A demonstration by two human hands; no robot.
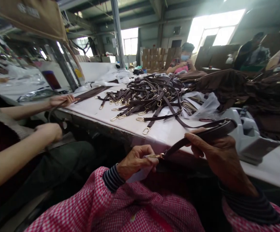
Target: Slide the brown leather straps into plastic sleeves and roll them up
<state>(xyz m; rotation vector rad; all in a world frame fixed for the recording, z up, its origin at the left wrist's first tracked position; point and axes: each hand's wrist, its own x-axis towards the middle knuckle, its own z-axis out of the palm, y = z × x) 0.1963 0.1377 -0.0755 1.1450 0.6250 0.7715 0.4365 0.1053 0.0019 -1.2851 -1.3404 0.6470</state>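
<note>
A dark brown strap [178, 146] runs between my two hands in front of the table edge. My left hand [138, 161] pinches the gold clasp [156, 156] at the strap's end, with a piece of thin white material [138, 175] hanging beneath the fingers. My right hand [214, 151] is closed around the folded length of the strap, which loops over the hand. Beyond my hands, a heap of similar brown straps [152, 93] with gold clasps lies on the white table [130, 129].
A grey tape dispenser [246, 138] stands at the right, beside clear plastic [205, 104] and a pile of brown bags [227, 83]. On my left, a co-worker's hands [62, 100] hold a strap near the table edge. Another person [184, 61] sits across the table.
</note>
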